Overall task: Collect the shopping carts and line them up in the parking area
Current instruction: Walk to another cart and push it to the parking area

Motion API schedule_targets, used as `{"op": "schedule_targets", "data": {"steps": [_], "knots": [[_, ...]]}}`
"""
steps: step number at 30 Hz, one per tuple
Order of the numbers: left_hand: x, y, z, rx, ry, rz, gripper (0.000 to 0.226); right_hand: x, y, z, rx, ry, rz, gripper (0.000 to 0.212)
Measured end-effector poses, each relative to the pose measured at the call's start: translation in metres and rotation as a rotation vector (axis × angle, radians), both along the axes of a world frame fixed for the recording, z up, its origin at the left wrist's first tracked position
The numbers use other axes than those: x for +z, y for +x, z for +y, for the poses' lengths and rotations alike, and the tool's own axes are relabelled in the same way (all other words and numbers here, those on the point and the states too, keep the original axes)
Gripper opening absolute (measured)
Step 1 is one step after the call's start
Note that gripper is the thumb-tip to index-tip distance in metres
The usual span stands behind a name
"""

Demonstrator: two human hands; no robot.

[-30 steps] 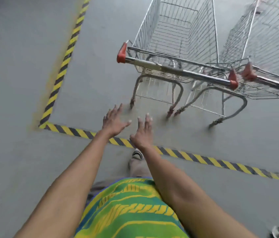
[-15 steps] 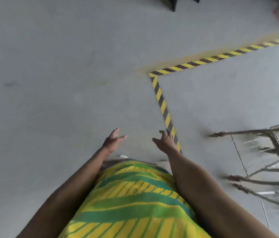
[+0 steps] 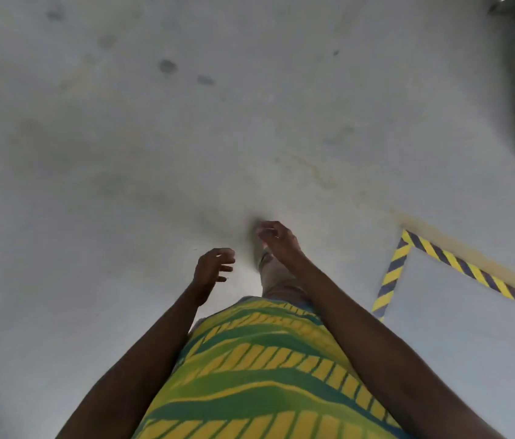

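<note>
Parking area (image 3: 471, 327): smooth pale grey floor patch, flat, partly in view. It lies to the right of the right hand (image 3: 276, 240) and farther from the left hand (image 3: 213, 267), touching neither.

Border tape (image 3: 392, 274): yellow and black diagonal stripes, stuck flat to the floor. Two strips meet at a corner level with the right hand; one runs back towards the person, the other off to the right edge.

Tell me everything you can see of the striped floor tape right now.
The striped floor tape is flat yellow-and-black hazard marking stuck to the grey concrete floor. Only one corner shows, at the right: one leg runs down toward the lower edge beside the person's right arm, the other slants off to the right edge. Yellowish staining borders its outer side. Nothing touches it; no cart is in view.
</note>
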State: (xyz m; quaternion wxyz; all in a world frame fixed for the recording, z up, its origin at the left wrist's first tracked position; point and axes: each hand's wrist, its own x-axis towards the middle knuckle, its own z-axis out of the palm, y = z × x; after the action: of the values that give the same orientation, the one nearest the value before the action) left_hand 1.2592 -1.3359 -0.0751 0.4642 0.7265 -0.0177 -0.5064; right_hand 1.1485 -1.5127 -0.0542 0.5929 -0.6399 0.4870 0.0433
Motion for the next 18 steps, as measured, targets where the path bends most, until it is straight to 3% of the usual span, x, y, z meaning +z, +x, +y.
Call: {"op": "schedule_targets", "data": {"steps": [2,6,12,18], "knots": [[0.002,0.038,-0.007,0.092,-0.032,-0.002,0.043,0.002,0.049,-0.013,0.01,0.084,-0.053,0.021],[0.003,0.138,-0.036,0.279,-0.065,-0.028,0.047,0.011,0.162,-0.062,0.08,0.234,-0.113,0.025],[0.031,0.288,-0.066,0.486,-0.061,-0.126,0.043,0.049,0.366,-0.136,0.195,0.171,-0.133,0.024],[0.049,0.409,-0.062,0.66,-0.077,-0.164,0.029,0.082,0.532,-0.131,0.423,0.203,-0.131,0.025]]}}
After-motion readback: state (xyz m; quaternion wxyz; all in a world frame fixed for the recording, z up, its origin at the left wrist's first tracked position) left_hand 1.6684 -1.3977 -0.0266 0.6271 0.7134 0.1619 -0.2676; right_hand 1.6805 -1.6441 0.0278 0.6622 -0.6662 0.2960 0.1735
